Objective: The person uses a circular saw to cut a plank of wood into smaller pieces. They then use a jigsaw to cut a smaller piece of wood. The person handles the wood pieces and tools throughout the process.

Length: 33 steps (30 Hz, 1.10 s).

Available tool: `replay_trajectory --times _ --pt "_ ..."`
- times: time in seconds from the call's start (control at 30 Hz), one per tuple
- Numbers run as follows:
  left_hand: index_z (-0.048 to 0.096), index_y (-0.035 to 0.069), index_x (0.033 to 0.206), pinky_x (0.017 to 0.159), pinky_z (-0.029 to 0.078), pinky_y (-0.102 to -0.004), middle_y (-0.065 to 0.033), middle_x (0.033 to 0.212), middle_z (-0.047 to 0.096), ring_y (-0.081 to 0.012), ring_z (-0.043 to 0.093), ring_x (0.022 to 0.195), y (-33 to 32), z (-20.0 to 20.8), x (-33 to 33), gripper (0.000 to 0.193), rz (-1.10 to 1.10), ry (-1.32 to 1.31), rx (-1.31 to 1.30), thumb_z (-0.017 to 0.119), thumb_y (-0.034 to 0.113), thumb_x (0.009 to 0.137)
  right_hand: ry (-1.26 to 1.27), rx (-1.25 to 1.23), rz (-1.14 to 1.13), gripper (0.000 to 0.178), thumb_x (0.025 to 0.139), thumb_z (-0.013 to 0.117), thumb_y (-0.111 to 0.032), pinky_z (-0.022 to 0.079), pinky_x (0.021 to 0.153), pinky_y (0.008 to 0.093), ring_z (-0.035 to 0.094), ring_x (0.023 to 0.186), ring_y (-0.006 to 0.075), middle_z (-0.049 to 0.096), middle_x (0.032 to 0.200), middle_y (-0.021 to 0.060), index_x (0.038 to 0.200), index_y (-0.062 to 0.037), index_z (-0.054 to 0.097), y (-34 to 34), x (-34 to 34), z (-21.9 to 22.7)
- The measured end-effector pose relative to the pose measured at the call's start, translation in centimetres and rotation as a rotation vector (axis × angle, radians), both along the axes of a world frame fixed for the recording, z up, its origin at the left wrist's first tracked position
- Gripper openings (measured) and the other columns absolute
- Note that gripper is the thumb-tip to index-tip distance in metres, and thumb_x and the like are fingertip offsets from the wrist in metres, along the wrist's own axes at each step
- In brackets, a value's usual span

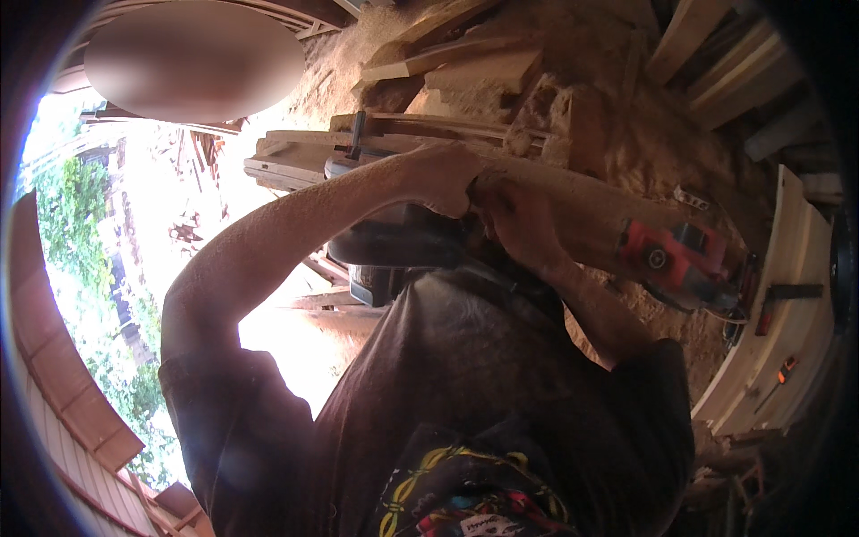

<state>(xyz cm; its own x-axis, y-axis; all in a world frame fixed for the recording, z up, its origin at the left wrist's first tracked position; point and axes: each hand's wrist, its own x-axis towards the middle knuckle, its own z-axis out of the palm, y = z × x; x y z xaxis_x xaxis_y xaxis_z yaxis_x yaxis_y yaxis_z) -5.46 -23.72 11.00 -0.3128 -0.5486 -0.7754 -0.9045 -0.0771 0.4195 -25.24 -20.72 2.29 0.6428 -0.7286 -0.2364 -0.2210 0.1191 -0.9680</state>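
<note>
My left hand [450, 179] reaches in from the left with its fingers bent downward. Close beside it is my right hand [521, 217], its fingers curled in toward the left one. Both look closed at a small dark spot between them; what they grip there is too dim to name. Just below and left of the hands sits a black, rounded machine body [394, 237], partly hidden by my left forearm. A red and black power tool [676, 255] lies to the right, on a dusty wooden surface [591, 210].
Wooden boards [295, 157] with a dark clamp [357, 134] lie beyond my left arm. Sawdust and offcuts [488, 76] cover the far side. At right, a pale board [796, 304] carries a square [795, 292] and an orange-handled tool [786, 370]. Beams [716, 63] lean at far right.
</note>
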Motion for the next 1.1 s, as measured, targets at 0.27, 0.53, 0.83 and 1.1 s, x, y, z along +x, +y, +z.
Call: replay_trajectory --times 0.27,0.53,0.83,1.1 --pt "0.074 -0.004 0.115 0.086 0.059 -0.0481 -0.0274 0.1 0.076 -0.0381 0.076 0.1 0.5 -1.7 1.1 0.051 -0.002 -0.011 0.011 0.076 0.009 0.066 0.034 -0.444 0.059 0.032 0.106 0.066 -0.022 0.062 0.078 0.0424 0.075 0.091 0.0325 0.075 0.112 0.0172 0.133 -0.0053 0.067 0.1 -1.0 -1.0" --pt "0.078 -0.006 0.096 0.075 0.06 -0.0482 -0.0253 0.089 0.077 -0.0379 0.078 0.09 0.1 -0.8 0.5 0.034 -0.044 0.019 -0.022 0.077 0.008 0.065 0.045 -0.92 0.184 0.037 0.092 0.074 -0.011 0.064 0.087 0.0438 0.074 0.104 0.0328 0.072 0.121 0.0108 0.128 -0.0074 0.068 -0.9 -2.1 -2.6" --pt "0.078 -0.006 0.093 0.07 0.059 -0.0449 -0.023 0.085 0.077 -0.0323 0.077 0.085 0.1 -0.9 0.4 0.033 0.034 0.077 -0.001 0.075 0.007 0.064 -0.041 -0.732 -0.013 0.03 0.1 0.074 -0.023 0.063 0.075 0.0493 0.075 0.093 0.0384 0.073 0.105 0.0179 0.127 -0.0105 0.067 0.6 -1.3 -2.7" --pt "0.078 0.004 0.107 0.08 0.059 -0.0472 -0.0195 0.097 0.079 -0.0343 0.076 0.091 -0.1 -2.4 -0.4 0.039 -0.309 0.061 -0.067 0.08 0.023 0.072 0.044 -0.577 0.173 0.032 0.101 0.074 -0.025 0.06 0.093 0.0497 0.074 0.103 0.0399 0.075 0.109 0.0178 0.128 -0.0077 0.069 0.0 -3.6 7.2"
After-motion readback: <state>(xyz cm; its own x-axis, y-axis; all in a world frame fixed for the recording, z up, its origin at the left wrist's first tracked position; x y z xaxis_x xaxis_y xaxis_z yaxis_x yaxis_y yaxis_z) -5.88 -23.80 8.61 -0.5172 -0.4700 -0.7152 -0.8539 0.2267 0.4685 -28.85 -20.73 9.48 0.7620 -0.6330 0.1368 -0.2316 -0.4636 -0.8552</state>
